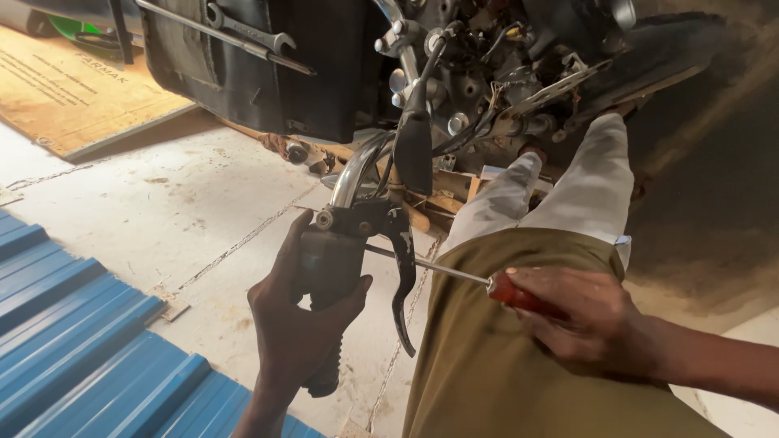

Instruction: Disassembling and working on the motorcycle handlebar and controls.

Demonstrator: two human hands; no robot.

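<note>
Olive trouser leg (503, 357) fills the lower centre, nearest the lens, w/ blue ribbed metal sheeting (89, 341) at lower left on the pale concrete floor (187, 203).

Left hand (300, 324) is wrapped round a dark rubber handlebar grip (329, 268), fingers closed tight on it, thumb across the front. Grip sits at centre frame, end pointing down toward the floor; black brake lever (402, 284) hangs just beside it on the right, curving down.

Right hand (584, 320) rests on the trouser leg, fingers closed on the red handle of a screwdriver (471, 280). Its thin steel shaft runs left & meets the lever clamp just above the grip; exact tip contact can't be made out.

Chrome handlebar tube (357, 166) rises from the grip toward the motorcycle engine (479, 81), a tangle of cables & bolts at top centre. Light sleeve (584, 178) of the other leg or limb reaches up under it. Black seat panel (243, 65) at upper left carries a spanner (247, 32) & a long rod lying across it. Plywood board (73, 89) lies farthest left. No containers in view.
</note>
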